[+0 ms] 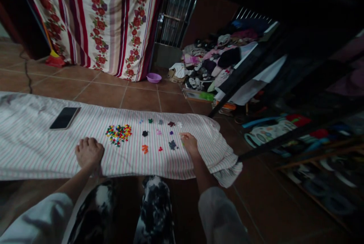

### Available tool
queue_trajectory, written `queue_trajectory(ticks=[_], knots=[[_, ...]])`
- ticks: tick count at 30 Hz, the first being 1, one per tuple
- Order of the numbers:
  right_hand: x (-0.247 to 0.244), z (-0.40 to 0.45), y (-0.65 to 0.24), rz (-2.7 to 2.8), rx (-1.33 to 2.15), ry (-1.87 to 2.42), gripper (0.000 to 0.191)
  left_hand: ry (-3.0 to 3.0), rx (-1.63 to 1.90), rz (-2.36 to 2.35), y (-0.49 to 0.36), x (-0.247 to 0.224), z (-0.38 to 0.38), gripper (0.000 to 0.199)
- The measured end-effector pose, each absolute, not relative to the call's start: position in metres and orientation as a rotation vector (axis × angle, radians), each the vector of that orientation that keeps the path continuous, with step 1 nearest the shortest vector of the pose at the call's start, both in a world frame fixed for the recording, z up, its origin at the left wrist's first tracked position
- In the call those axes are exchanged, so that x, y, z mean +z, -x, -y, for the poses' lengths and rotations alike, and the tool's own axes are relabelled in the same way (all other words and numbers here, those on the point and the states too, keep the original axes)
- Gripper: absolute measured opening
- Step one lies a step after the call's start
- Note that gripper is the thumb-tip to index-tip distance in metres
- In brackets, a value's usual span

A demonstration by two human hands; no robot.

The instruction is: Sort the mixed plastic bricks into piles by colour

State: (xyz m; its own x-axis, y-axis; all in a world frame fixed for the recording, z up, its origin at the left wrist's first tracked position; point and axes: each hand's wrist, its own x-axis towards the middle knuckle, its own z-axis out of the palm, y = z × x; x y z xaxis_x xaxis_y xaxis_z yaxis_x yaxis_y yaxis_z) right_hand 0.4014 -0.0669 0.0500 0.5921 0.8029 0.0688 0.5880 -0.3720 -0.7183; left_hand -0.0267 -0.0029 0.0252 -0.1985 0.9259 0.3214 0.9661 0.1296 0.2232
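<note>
Pieces, tiny and brightly coloured, lie in a dense mixed pile on a bench draped in white cloth with fine pink and greenish stripes. Red, yellow, green, white, blue and orange mingle there, the pile roughly heart-shaped, its narrow end towards the person. Beyond it to the right, smaller single-colour groups sit apart in loose rows. The far row runs light blue, dark green, grey-blue, maroon and white; the middle one has black, pink and purple; the nearest has orange, red and dark grey. The right hand is just beside the white and purple groups, thumb and forefinger extended close to each other; whether they meet or pinch a piece cannot be told. The left hand rests on the cloth left of the pile, fingers curled; whether it encloses anything cannot be told. Farther left lies a dark-screened phone, any brand too small to read. A purple bowl stands on the tiled floor near a floral, striped curtain.
</note>
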Motion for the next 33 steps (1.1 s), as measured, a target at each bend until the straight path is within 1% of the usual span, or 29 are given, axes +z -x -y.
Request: queue_trajectory(ticks=[5, 8, 11, 19, 29, 33], knots=[[0.04, 0.055, -0.414, 1.089, 0.288, 2.354, 0.034, 1.915, -0.562, 2.279, 0.027, 0.026, 0.003, 0.035], [0.037, 0.05, -0.417, 1.07, 0.254, 2.423, 0.036, 1.898, -0.555, 2.259, 0.028, 0.023, 0.001, 0.035], [0.035, 0.046, -0.42, 1.067, 0.244, 2.441, 0.036, 1.9, -0.557, 2.266, 0.027, 0.023, 0.0, 0.036], [0.035, 0.039, -0.422, 1.123, 0.257, 2.422, 0.03, 1.899, -0.572, 2.305, 0.024, 0.03, 0.002, 0.035], [0.03, 0.04, -0.423, 1.148, 0.304, 2.4, 0.036, 1.893, -0.632, 2.309, 0.026, 0.021, -0.001, 0.036], [0.033, 0.04, -0.423, 1.156, 0.33, 2.404, 0.041, 1.866, -0.681, 2.287, 0.028, 0.014, -0.004, 0.036]])
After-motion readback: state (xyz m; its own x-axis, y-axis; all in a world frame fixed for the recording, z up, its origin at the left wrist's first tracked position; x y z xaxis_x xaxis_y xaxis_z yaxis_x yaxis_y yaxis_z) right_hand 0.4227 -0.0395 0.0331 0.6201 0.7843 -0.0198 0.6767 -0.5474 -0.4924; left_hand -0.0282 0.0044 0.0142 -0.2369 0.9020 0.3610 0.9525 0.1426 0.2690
